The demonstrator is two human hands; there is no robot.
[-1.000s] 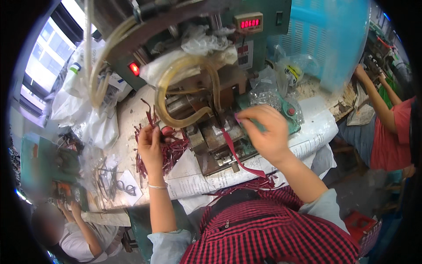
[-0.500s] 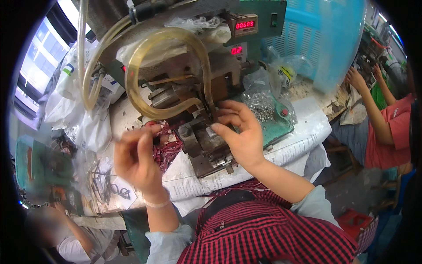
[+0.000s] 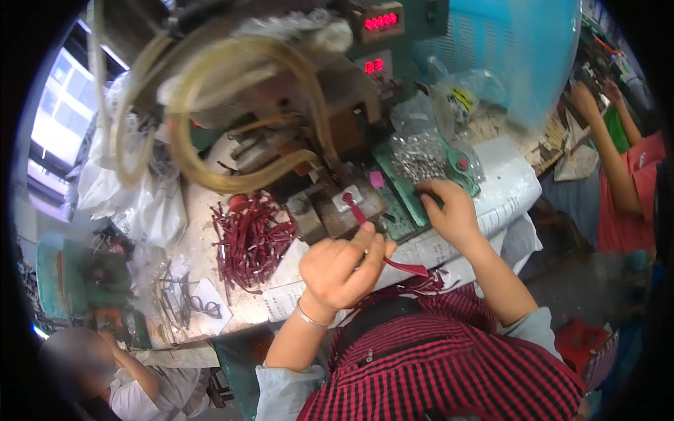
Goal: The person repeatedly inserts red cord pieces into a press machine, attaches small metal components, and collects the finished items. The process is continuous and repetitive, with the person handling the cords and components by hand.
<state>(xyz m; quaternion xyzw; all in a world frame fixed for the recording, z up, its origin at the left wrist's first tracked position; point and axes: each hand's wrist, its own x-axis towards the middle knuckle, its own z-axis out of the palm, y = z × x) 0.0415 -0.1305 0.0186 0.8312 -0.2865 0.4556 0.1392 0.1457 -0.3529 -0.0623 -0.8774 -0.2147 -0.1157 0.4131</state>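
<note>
At the press's metal block (image 3: 337, 210), our left hand (image 3: 340, 270) has come in, pinching a dark red strap (image 3: 365, 217); our right hand (image 3: 453, 210) now rests loosely curled on the green tray (image 3: 400, 203).

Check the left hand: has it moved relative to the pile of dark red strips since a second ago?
Yes. The left hand has gone from over the pile of dark red strips to its right, now pinching a red strip before the metal fixture block.

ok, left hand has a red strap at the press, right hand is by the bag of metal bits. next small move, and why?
Probably the right hand picks one metal bit from the bag: its fingers already rest at the bag's edge. The left hand pinches the red strap, whose end lies on the press block, seemingly with no fitting on it.
</note>
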